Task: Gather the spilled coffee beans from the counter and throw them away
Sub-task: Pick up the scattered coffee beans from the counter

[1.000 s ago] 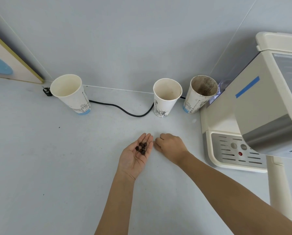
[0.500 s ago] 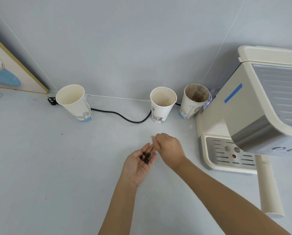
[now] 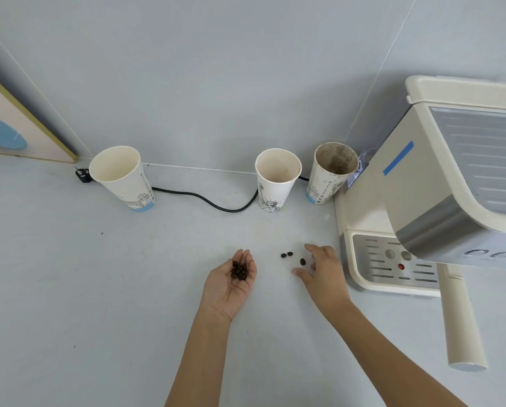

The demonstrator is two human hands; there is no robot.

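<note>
My left hand (image 3: 229,282) lies palm up over the white counter (image 3: 99,289), cupping several dark coffee beans (image 3: 239,270). Three loose beans rest on the counter: a pair (image 3: 286,254) and a single one (image 3: 302,261). My right hand (image 3: 323,270) hovers just right of them, fingers spread and curved, thumb and forefinger on either side of the single bean without closing on it.
Three paper cups stand along the back wall: a clean one (image 3: 122,177) at left, one (image 3: 276,179) in the middle, a stained one (image 3: 331,171) beside the cream coffee machine (image 3: 422,201). A black cable (image 3: 216,203) runs behind the cups. The machine's handle (image 3: 460,324) juts forward.
My right hand has moved away from the left palm to the right, and now spreads open beside three beans on the counter. The left hand has stayed put with its beans.
</note>
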